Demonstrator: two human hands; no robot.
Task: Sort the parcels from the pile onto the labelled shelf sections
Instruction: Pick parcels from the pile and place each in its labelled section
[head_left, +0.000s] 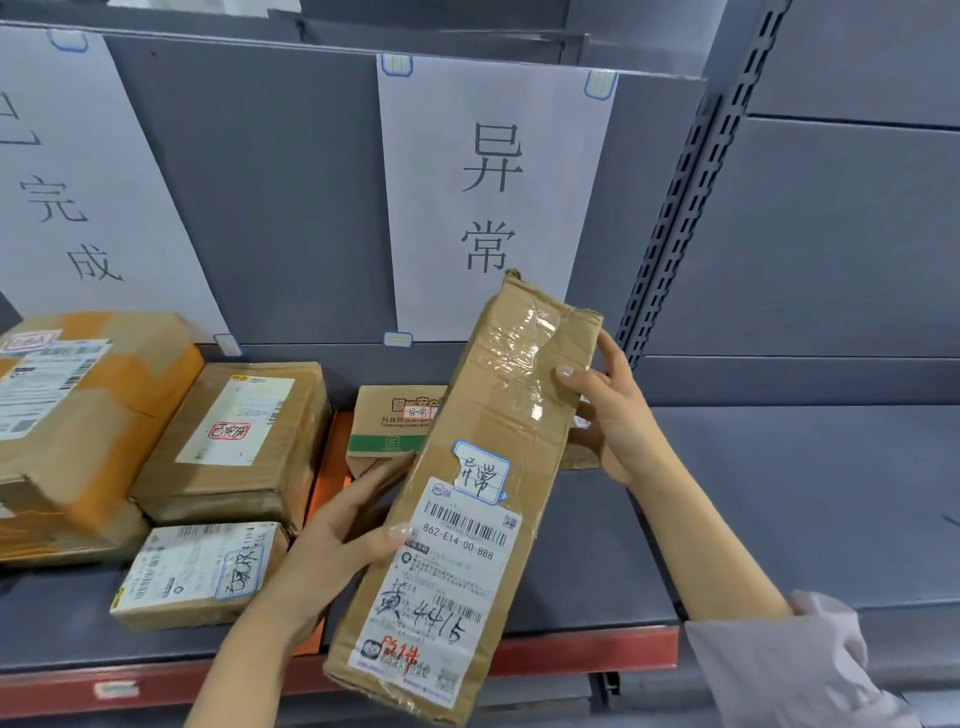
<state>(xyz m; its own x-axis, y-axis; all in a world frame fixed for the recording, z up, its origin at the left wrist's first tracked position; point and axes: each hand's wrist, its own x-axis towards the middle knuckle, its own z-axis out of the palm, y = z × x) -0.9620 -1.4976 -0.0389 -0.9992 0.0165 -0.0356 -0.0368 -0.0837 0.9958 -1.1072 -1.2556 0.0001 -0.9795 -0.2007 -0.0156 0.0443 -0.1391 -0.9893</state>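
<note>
I hold a long, dented cardboard parcel (467, 499) tilted over the grey shelf (753, 493), its shipping label and a handwritten 异常 sticker facing me. My left hand (337, 535) grips its lower left edge, thumb on the label. Near the crumpled, taped top, my right hand (608, 410) grips the right edge. Behind it hangs the white 异常 sign (493, 171), and a small box with a green stripe (389, 421) stands under that sign. A second sign reading 完成 (67, 208) hangs at the left.
Under the left sign lie a large orange-taped box (78, 405), a flat brown parcel (234, 441) and a small labelled box (202, 571). An orange divider (332, 467) separates the two sections. A slotted upright (675, 208) bounds the section on the right; the shelf has a red front edge (582, 649).
</note>
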